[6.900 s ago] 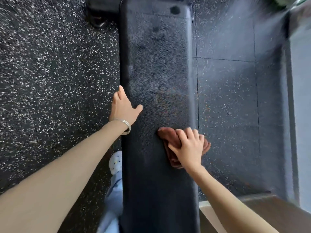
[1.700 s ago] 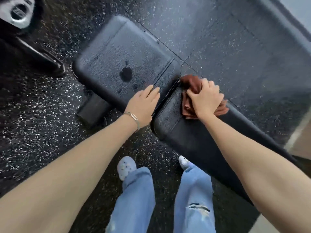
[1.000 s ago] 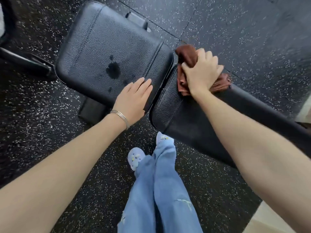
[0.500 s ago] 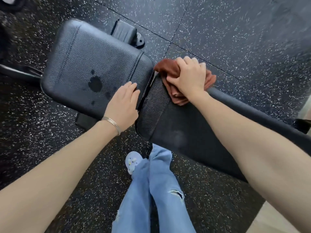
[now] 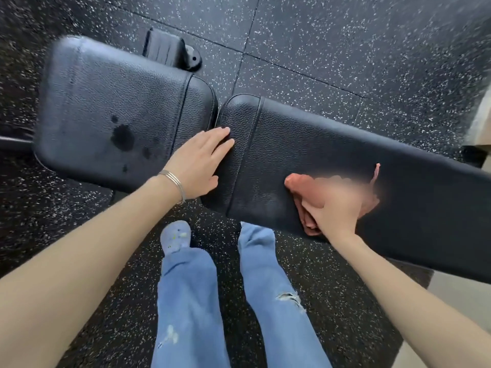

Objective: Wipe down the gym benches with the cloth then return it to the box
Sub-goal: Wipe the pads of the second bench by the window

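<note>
A black padded gym bench lies across the view in two pads: a short seat pad (image 5: 106, 102) at left with dark wet spots (image 5: 122, 136), and a long back pad (image 5: 332, 150) running right. My right hand (image 5: 333, 208) presses a reddish-brown cloth (image 5: 299, 187) flat on the long pad near its front edge; both are motion-blurred. My left hand (image 5: 200, 162), with thin bangles on the wrist, rests flat with fingers spread over the gap between the two pads, holding nothing. The box is not in view.
Black speckled rubber floor tiles (image 5: 345, 43) surround the bench. A black bench foot (image 5: 170, 50) sticks out behind the seat pad. My legs in blue jeans (image 5: 186, 288) and a light shoe (image 5: 176, 236) stand just in front of the bench. A pale surface (image 5: 481, 118) shows at far right.
My right hand has swept the cloth from the far corner of the long pad, by the gap, toward its near edge and to the right. My left hand stays at the gap.
</note>
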`<state>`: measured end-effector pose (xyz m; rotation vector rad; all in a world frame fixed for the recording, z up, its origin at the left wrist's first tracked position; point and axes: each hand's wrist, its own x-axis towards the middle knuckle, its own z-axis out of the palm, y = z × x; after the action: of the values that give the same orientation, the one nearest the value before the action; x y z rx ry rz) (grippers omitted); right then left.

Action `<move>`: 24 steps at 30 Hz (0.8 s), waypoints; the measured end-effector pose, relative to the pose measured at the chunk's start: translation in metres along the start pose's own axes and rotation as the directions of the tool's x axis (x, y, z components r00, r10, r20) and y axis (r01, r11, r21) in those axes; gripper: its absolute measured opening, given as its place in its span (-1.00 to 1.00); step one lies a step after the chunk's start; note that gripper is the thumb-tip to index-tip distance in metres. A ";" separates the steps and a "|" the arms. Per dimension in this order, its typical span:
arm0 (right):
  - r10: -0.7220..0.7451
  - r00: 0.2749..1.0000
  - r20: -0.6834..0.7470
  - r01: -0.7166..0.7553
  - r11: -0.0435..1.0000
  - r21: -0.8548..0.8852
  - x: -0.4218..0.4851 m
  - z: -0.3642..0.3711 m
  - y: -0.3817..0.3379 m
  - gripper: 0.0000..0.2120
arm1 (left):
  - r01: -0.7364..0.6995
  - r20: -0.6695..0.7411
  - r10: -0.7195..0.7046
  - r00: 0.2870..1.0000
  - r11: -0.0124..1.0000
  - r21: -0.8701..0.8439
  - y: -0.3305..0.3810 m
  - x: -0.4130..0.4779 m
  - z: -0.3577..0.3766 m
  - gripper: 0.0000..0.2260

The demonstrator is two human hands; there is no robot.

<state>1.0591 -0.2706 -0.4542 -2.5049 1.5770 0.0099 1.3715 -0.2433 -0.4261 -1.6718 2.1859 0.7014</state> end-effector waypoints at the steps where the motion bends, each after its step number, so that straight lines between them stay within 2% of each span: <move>1: 0.025 1.000 -0.014 -0.025 1.000 0.010 0.003 0.001 -0.004 -0.67 | -0.010 -0.006 0.010 1.000 1.000 0.003 -0.002 0.000 0.001 -0.29; 5: 0.146 0.988 -0.054 -0.144 0.989 0.035 0.025 0.002 -0.030 -0.65 | -0.060 -0.039 0.063 0.997 0.996 0.073 -0.011 0.002 0.002 -0.29; 7: 0.276 0.958 -0.082 -0.272 0.960 0.063 0.028 0.004 -0.057 -0.65 | -0.043 -0.059 0.050 0.997 0.993 0.112 -0.016 0.001 0.004 -0.28; 9: 0.331 0.938 -0.105 -0.324 0.943 0.080 0.022 0.009 -0.097 -0.66 | -0.005 -0.064 0.014 0.998 0.990 0.142 -0.023 -0.005 0.006 -0.27; 12: 0.227 0.973 -0.031 -0.225 0.973 0.039 0.001 0.022 -0.166 -0.61 | -0.044 -0.026 0.050 0.998 0.979 0.200 -0.032 -0.018 0.010 -0.26; 14: 0.211 0.977 -0.020 -0.210 0.977 0.034 -0.002 0.025 -0.187 -0.60 | -0.071 -0.018 0.078 0.997 0.968 0.239 -0.038 -0.026 0.012 -0.26; 15: 0.180 0.983 -0.035 -0.179 0.983 0.040 -0.001 0.024 -0.187 -0.60 | -0.074 -0.007 0.079 0.997 0.963 0.257 -0.042 -0.030 0.011 -0.26; 18: -0.088 0.996 -0.008 0.088 0.996 -0.008 -0.012 0.019 -0.150 -0.60 | -0.084 0.009 0.085 0.996 0.951 0.298 -0.048 -0.037 0.011 -0.25; 19: -0.068 0.998 0.018 0.068 0.998 -0.014 -0.020 0.016 -0.131 -0.60 | -0.096 0.015 0.096 0.995 0.945 0.313 -0.048 -0.037 0.011 -0.24; 20: 0.052 0.998 0.031 -0.052 0.999 -0.008 -0.028 0.014 -0.112 -0.60 | -0.107 0.026 0.104 0.994 0.939 0.327 -0.047 -0.037 0.011 -0.22; 21: 0.243 0.970 0.027 -0.243 0.970 0.000 -0.036 0.013 -0.095 -0.62 | -0.115 0.036 0.109 0.993 0.933 0.340 -0.046 -0.037 0.012 -0.20; 23: 0.611 0.792 -0.010 -0.610 0.792 0.037 -0.044 0.013 -0.079 -0.67 | -0.118 0.025 0.117 0.993 0.929 0.351 -0.045 -0.037 0.017 -0.18; 24: 0.714 0.699 -0.024 -0.713 0.700 0.050 -0.042 0.016 -0.081 -0.68 | -0.115 0.010 0.119 0.993 0.932 0.345 -0.045 -0.036 0.021 -0.17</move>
<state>1.1146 -0.1961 -0.4539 -1.6970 2.4345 0.0322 1.4236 -0.2116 -0.4337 -1.3794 2.2715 0.3094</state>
